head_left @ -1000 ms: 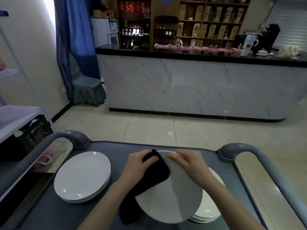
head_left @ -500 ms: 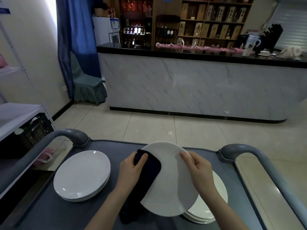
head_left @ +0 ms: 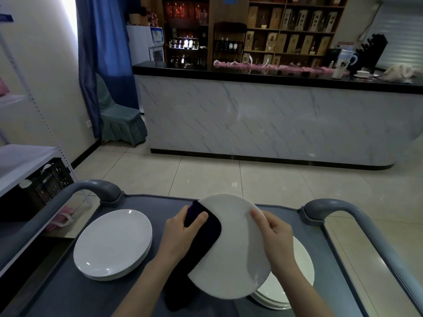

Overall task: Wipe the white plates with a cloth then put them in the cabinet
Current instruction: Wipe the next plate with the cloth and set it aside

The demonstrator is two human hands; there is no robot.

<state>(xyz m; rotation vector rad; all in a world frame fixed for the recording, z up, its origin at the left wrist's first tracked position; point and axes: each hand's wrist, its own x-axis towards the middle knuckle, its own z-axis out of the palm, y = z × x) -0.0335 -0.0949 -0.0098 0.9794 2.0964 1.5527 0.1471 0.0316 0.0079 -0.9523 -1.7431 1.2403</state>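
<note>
A white plate (head_left: 235,252) is held tilted above the grey cart top (head_left: 158,203). My right hand (head_left: 272,234) grips its right rim. My left hand (head_left: 183,232) holds a dark cloth (head_left: 206,239) against the plate's left side, with the cloth hanging down below it. Under the held plate lies a stack of white plates (head_left: 295,282) at the cart's right. A second stack of white plates (head_left: 113,243) sits at the cart's left. No cabinet shows in the head view.
Grey curved cart handles rise at the left (head_left: 91,188) and right (head_left: 338,209). A white shelf with a black crate (head_left: 45,181) stands at the left. A marble bar counter (head_left: 263,120) and a covered chair (head_left: 119,120) lie across the tiled floor.
The held plate has tipped up and moved away from me. My left hand with the cloth has slid from the plate's middle to its upper left edge.
</note>
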